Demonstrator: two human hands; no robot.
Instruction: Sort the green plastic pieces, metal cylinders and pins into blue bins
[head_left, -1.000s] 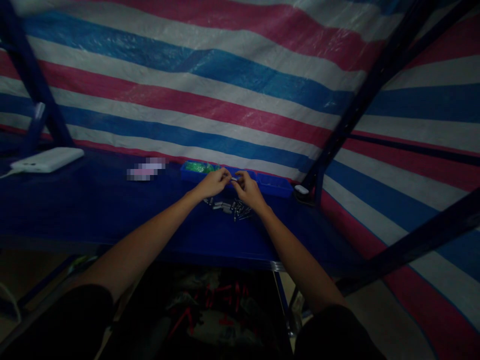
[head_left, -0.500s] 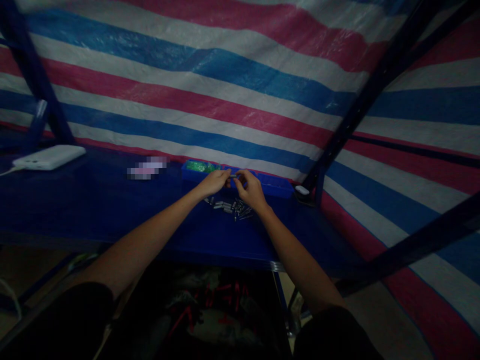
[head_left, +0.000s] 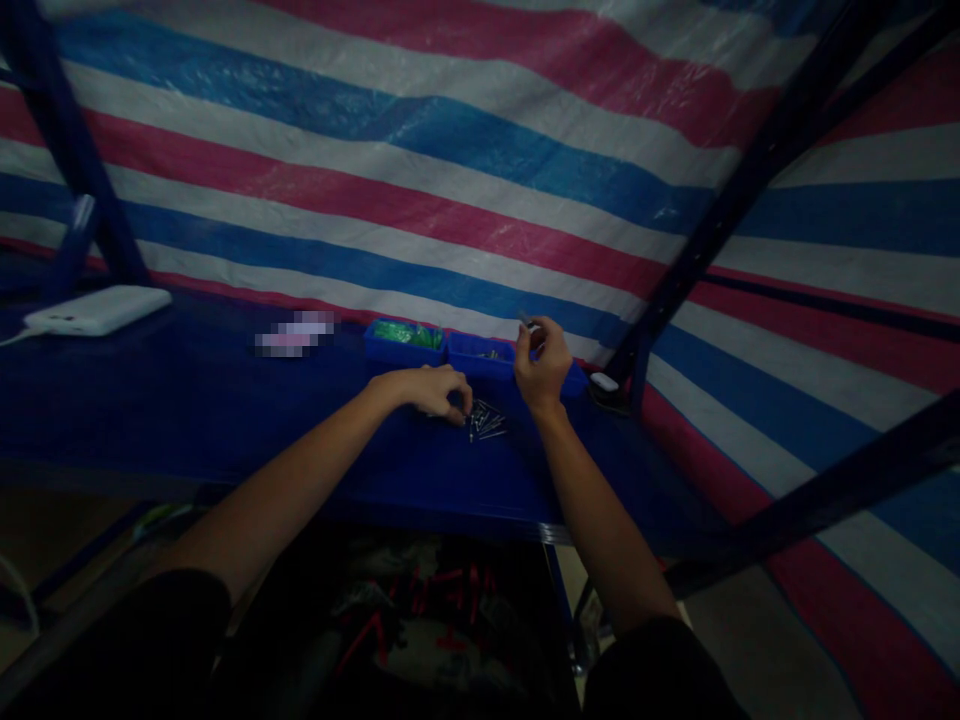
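They part! Your right hand [head_left: 544, 362] pinches a small piece [head_left: 525, 317] by the blue bins [head_left: 480, 368], freeing your left hand [head_left: 433, 390], curled at metal pins [head_left: 487, 420], grip unclear.

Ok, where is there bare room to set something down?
Bare blue tabletop lies between the white device and left forearm; another strip, between metal pins and front edge. Crowded: around the pins, left hand and blue bins.
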